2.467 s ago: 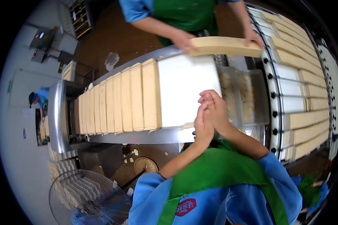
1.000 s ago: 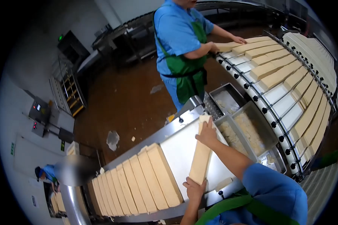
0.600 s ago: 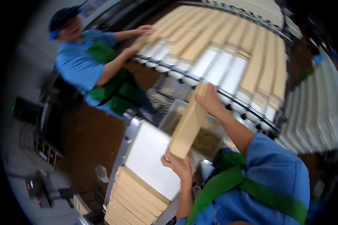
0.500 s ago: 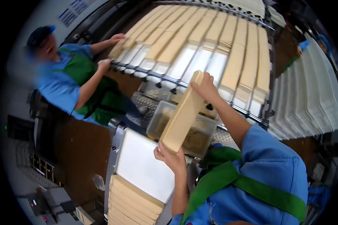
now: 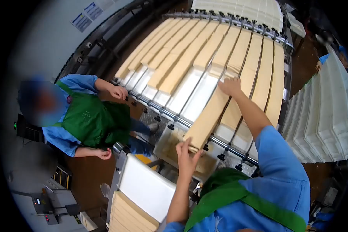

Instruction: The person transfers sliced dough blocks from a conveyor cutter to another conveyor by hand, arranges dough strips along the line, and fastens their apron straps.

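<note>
A long cream-coloured block of stacked thin strips [image 5: 208, 116] lies slanted over the front rail of a white slatted conveyor [image 5: 191, 94]. My left hand [image 5: 187, 154] grips its near end, which juts past the rail. At the far end, my right hand [image 5: 231, 87] is closed over the top. Similar long cream blocks [image 5: 181, 52] rest in lanes on the conveyor, parted by thin dark rods. One such block [image 5: 237, 110] lies just right of the one between my hands.
Below the rail stands a plastic tub [image 5: 174, 143] with cream scraps. A white belt [image 5: 147, 181] at lower left carries more cream strips [image 5: 131, 212]. A co-worker in a green apron [image 5: 94, 116] stands at left. White stacked sheets [image 5: 317, 112] rise at right.
Both my hands have carried the block forward and right, from above the tub onto the conveyor's front. The co-worker's hands have come off the conveyor blocks.
</note>
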`<state>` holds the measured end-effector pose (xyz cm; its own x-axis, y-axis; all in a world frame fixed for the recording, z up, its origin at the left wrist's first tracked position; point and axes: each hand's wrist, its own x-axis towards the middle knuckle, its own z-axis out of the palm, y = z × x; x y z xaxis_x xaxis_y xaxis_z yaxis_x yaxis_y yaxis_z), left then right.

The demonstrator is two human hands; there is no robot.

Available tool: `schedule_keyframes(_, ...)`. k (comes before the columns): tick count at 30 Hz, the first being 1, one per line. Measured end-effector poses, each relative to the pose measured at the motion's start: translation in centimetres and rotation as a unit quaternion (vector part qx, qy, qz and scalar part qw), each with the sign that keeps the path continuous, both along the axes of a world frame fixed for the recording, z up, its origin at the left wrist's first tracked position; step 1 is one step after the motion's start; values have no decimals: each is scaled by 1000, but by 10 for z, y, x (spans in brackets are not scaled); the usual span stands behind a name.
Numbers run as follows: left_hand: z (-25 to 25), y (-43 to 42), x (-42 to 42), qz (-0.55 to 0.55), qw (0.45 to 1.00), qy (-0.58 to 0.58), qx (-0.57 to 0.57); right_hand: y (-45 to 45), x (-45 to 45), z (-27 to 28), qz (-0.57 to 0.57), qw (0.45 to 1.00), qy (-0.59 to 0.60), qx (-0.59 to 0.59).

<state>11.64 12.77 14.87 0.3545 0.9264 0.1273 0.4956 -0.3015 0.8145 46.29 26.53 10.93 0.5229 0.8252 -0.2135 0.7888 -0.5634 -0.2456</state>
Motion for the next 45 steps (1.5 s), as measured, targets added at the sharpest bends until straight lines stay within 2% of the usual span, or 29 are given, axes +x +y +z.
schedule_keyframes(6,-13,19,30,-9,999,11,-29,13,17,-14,-25,999,32,32)
schedule_keyframes(8,-18,23,38,-23,999,12,-21,17,25,-32,-46,991,-54,114)
schedule_keyframes(11,-19,27,48,-20,999,26,-43,14,29,-14,-21,995,-61,74)
schedule_keyframes(13,-21,31,52,-12,998,32,-59,14,36,-22,-11,993,-73,91)
schedule_keyframes(16,-29,43,59,-38,999,31,-21,6,24,-13,-3,985,-92,143)
schedule_keyframes(17,-36,50,63,-87,996,8,-21,1,15,-7,-8,979,-101,177)
schedule_keyframes(18,-37,55,67,-134,991,-16,-20,-1,7,-10,0,979,-99,178)
schedule_keyframes(20,-37,52,69,-139,990,12,-10,-3,-7,-17,-25,988,-74,133)
schedule_keyframes(22,-39,49,67,-105,994,8,29,-1,-8,-26,-9,994,-30,100)
schedule_keyframes(24,-37,36,55,-55,998,-12,38,1,-6,-38,-16,988,-94,118)
schedule_keyframes(26,-36,23,35,34,996,-14,86,5,1,-32,-1,992,-91,87)
schedule_keyframes(28,-36,9,13,101,988,18,114,5,2,-47,8,973,-152,175)
schedule_keyframes(29,-30,1,2,132,991,22,27,5,-2,-45,26,972,-151,176)
schedule_keyframes(30,-25,-8,-9,163,984,16,-63,1,-2,-50,77,960,-108,245)
schedule_keyframes(31,-30,-15,-22,188,981,34,-47,0,4,-71,179,903,-100,379)
schedule_keyframes(32,-36,-22,-35,211,975,52,-36,-12,-25,-48,195,894,-37,402)
schedule_keyframes(33,-32,-31,-47,229,971,48,-54,-22,-46,-40,213,894,9,394)
schedule_keyframes(34,-45,-41,-59,246,969,33,-11,-31,-64,-35,229,894,52,382)
schedule_keyframes(36,-43,-62,-77,286,957,-12,-42,-56,-112,-11,266,894,122,339)
schedule_keyframes(37,-49,-73,-88,308,951,-17,-5,-62,-126,-20,300,887,135,323)
schedule_keyframes(38,-48,-84,-97,331,942,-44,-16,-64,-138,-28,330,880,146,308)
schedule_keyframes(40,-53,-106,-118,371,927,-54,28,-88,-187,-15,377,858,164,308)
schedule_keyframes(42,-48,-129,-144,447,890,-66,51,-108,-230,0,445,819,223,286)
schedule_keyframes(44,-49,-150,-177,524,844,-76,86,-120,-263,-5,467,815,248,239)
schedule_keyframes(45,-62,-162,-203,557,820,10,132,-125,-279,-5,477,812,271,199)
